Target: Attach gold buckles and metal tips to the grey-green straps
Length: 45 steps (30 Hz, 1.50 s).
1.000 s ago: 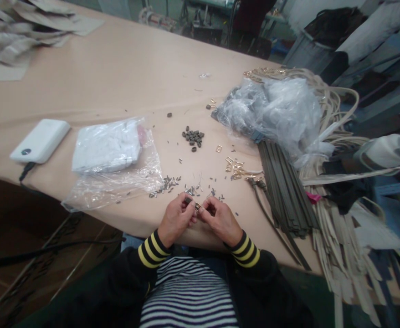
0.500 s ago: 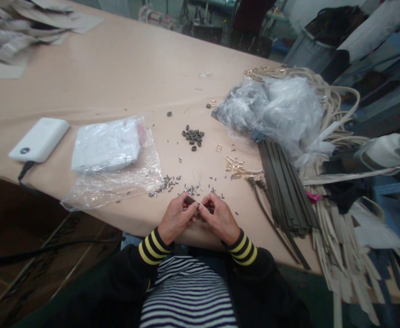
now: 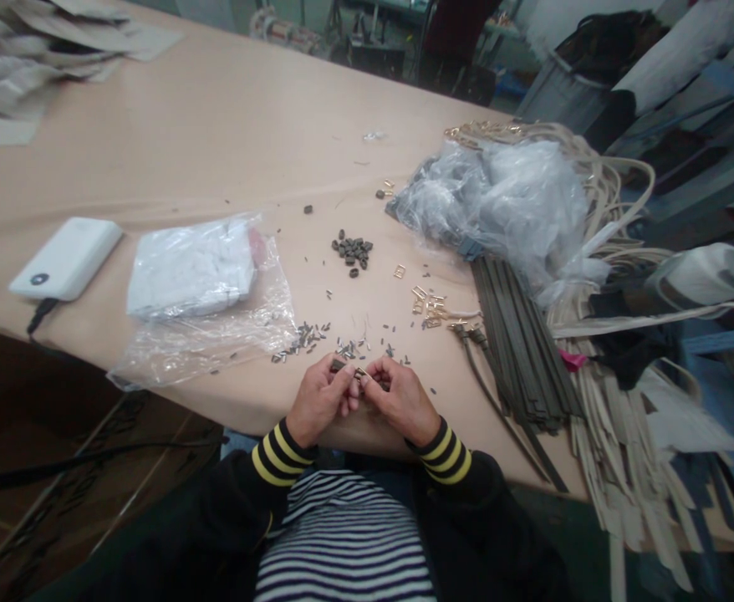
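Note:
My left hand (image 3: 320, 398) and my right hand (image 3: 397, 396) meet at the near table edge, fingertips pinched together on a small dark strap piece with a gold fitting (image 3: 351, 370). Just beyond my fingers lie several tiny grey metal bits (image 3: 342, 344). Farther out sit a cluster of small dark loops (image 3: 353, 250) and a few gold buckles (image 3: 428, 306). A stack of olive-grey straps (image 3: 517, 343) lies to the right of my hands.
A clear plastic bag with white contents (image 3: 197, 284) and a white power bank (image 3: 66, 258) lie to the left on the tan table (image 3: 185, 142). A crumpled plastic bag (image 3: 505, 201) and cream straps (image 3: 611, 435) crowd the right edge. Cut pieces (image 3: 22, 58) are piled far left.
My hands have stayed together at the table edge, shifting slightly while working the small piece between the fingertips. Nothing else on the table has moved.

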{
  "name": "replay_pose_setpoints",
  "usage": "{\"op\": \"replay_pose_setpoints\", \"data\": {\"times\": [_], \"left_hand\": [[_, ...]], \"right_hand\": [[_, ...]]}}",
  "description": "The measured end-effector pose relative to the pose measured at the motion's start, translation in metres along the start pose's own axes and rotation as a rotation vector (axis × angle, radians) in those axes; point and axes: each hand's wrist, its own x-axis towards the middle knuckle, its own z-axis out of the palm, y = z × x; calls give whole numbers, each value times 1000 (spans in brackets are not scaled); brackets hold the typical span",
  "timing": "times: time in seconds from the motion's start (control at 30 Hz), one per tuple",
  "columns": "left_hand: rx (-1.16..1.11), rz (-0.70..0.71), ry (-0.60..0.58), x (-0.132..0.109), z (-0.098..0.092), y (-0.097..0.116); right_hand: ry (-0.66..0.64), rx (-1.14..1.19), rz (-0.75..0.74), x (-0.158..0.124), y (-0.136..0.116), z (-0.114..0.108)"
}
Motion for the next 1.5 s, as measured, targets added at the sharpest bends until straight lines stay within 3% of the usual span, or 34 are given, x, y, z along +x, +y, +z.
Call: {"op": "replay_pose_setpoints", "data": {"times": [0.2,0.4,0.57,0.7,0.77,1.1,1.5], "left_hand": [[58,-47,-128,2,-6,3],[69,-30,-216,4,-15,3],[183,6,-154,1,-9,2],[565,236,62,-6,-1,-2],[693,313,101,-7,0,-4],[418,116,3,0,-9,-1],[654,345,54,-8,-2,0]], "right_hand": [[-110,237,140,0,1,-3],[-187,359,163,-1,-2,-5],[-172,368,150,-1,1,-3],[-140,386,151,0,4,-1],[-161,414,155,1,4,-2],[-341,531,119,-2,5,-14],[-141,382,140,1,3,-1]]}}
